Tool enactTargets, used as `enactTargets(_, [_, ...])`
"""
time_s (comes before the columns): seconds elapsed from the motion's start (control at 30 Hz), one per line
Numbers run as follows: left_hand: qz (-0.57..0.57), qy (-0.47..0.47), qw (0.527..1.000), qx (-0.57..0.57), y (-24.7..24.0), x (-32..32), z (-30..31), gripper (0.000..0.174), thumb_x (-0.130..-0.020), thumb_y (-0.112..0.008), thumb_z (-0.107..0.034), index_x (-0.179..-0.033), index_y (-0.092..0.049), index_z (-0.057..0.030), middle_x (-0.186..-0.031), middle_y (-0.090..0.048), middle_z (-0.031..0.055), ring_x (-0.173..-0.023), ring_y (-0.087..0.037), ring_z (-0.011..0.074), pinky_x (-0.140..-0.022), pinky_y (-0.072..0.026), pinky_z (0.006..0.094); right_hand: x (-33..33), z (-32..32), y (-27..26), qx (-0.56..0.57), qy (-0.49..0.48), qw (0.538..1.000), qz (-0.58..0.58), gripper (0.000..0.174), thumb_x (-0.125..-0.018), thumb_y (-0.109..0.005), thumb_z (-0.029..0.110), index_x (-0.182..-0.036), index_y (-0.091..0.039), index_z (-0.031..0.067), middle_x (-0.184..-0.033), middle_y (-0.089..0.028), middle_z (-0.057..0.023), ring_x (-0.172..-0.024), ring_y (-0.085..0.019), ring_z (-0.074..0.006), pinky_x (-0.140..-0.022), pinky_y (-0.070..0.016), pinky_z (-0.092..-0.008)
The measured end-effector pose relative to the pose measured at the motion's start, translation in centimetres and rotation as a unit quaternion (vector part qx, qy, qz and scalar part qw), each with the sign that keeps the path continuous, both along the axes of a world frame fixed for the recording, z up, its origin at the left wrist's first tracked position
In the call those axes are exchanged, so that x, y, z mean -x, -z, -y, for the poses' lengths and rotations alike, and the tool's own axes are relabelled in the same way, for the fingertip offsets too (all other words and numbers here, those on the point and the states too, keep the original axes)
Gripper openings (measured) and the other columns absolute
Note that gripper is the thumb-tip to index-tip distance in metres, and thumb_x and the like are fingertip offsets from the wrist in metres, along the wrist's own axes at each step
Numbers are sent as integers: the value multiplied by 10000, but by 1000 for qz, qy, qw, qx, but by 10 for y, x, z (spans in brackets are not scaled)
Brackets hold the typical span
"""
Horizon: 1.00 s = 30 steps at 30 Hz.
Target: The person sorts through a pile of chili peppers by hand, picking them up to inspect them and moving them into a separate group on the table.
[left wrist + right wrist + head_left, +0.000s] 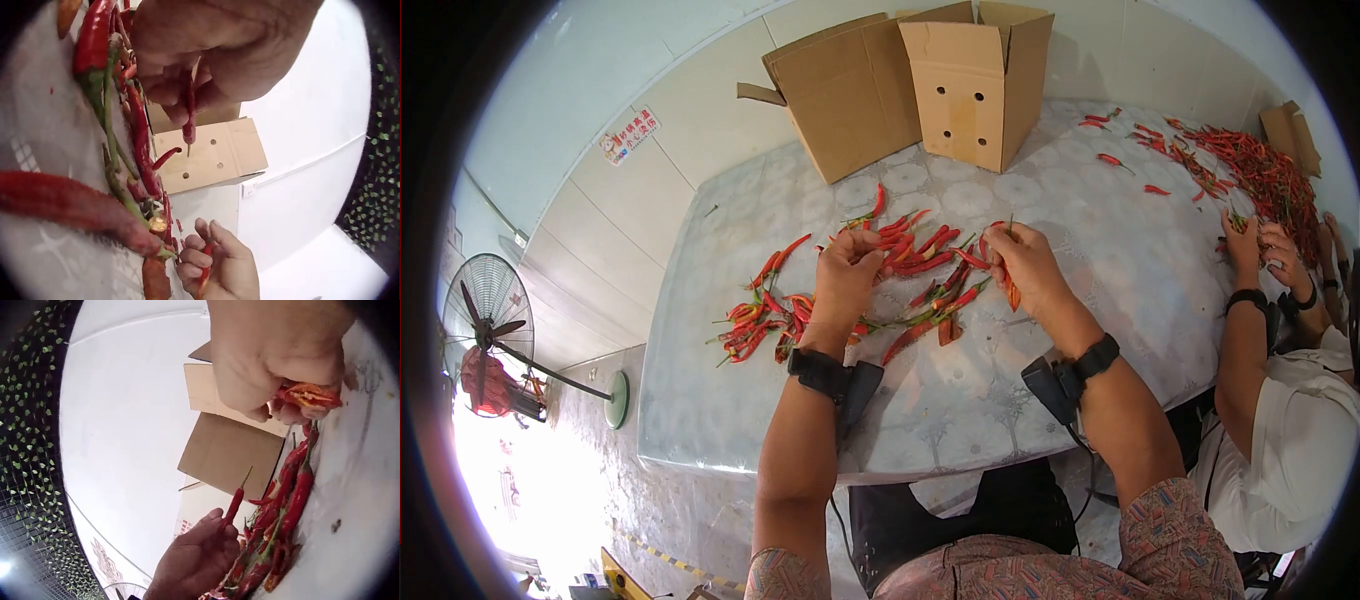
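Red chili peppers lie in a loose pile (920,265) on the table, under and between both hands. My left hand (845,285) pinches a small red chili pepper (189,125) between thumb and fingers; its thin stem sticks out past the fingertips. Just to the right of the pile, my right hand (1028,268) holds another red chili pepper (309,395) with its fingers curled round it. That one is split, and pale seeds show inside in the right wrist view. Beneath the left wrist camera, a large red chili (75,206) lies close by.
Two cardboard boxes (845,100) (955,95) stand at the table's back edge. To the right, another person's hands (1258,245) work beside a big chili heap (1250,165). A fan (485,330) stands left of the patterned tablecloth (700,420).
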<state>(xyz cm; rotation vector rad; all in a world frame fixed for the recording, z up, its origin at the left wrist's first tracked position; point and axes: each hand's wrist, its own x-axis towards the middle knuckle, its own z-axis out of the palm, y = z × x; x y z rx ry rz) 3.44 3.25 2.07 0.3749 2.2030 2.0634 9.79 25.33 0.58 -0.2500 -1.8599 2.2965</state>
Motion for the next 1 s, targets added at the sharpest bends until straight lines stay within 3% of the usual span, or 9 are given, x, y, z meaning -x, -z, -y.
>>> enactTargets(0.13, [-29,-20,999,1,4,5,2,159,-827,-553,-17,-985,-559,-3,-828,-593,37,-673,-578,95,-542,-446,216,-1,-3,3,-280,80,956,23,195,-842,-588,216,-820,-587,22,-670,-585,-48,-471,-543,-123,-427,-415,-253])
enactTargets(0.2, [-55,-34,998,-12,6,7,2,149,-828,-552,-8,-977,-560,0,-819,-587,33,-672,-575,92,-544,-433,206,0,-4,10,-532,71,837,-106,192,-837,-585,179,-902,-618,2,-722,-616,-67,-489,-549,-114,-458,-439,-249])
enactTargets(0.23, [-55,-35,998,-13,7,8,2,149,-828,-552,-8,-977,-560,0,-819,-587,33,-672,-575,92,-544,-433,206,0,-5,13,-533,71,837,-107,192,-837,-585,179,-902,-618,2,-722,-616,-67,-489,-549,-114,-458,-439,-249])
enactTargets(0.3, [-39,-33,998,-48,4,5,1,145,-826,-550,2,-971,-564,2,-805,-586,29,-664,-565,85,-545,-421,200,-4,2,1,-267,-161,950,-14,204,-842,-579,161,-949,-628,-6,-766,-635,-77,-507,-557,-110,-473,-448,-251])
enactTargets(0.53, [-37,47,996,-66,6,6,1,123,-842,-539,8,-957,-565,-28,-810,-576,-4,-644,-512,66,-567,-405,201,0,9,-8,-215,-122,969,0,227,-871,-545,120,-1032,-595,-31,-820,-631,-82,-518,-512,-60,-484,-434,-211])
enactTargets(0.63, [-47,41,998,-28,6,5,-2,115,-835,-545,9,-943,-572,-22,-797,-572,-9,-635,-497,56,-565,-404,200,13,8,-4,-356,-12,932,-63,236,-815,-561,102,-1030,-609,18,-919,-653,-109,-733,-626,-212,-665,-502,-339])
enactTargets(0.7, [-45,37,998,-35,4,2,-2,111,-830,-549,5,-936,-577,-17,-786,-574,-12,-631,-497,52,-570,-410,200,16,16,-11,-570,41,801,-177,297,-778,-551,77,-1069,-600,49,-1091,-607,-104,-964,-580,-274,-825,-466,-397])
enactTargets(0.8, [-52,18,998,-21,9,8,1,114,-828,-549,0,-937,-577,-20,-779,-575,-16,-623,-495,50,-574,-412,197,34,25,-1,-637,38,730,-245,349,-764,-523,27,-1108,-581,50,-1185,-543,-99,-1120,-483,-302,-893,-420,-401])
enactTargets(1.0, [-42,15,999,-12,5,3,-1,121,-831,-548,-20,-947,-582,-26,-786,-585,-17,-634,-515,51,-574,-412,197,26,20,-2,-689,-59,713,-117,263,-746,-560,83,-1000,-627,63,-1152,-560,-121,-1042,-523,-295,-807,-447,-428])
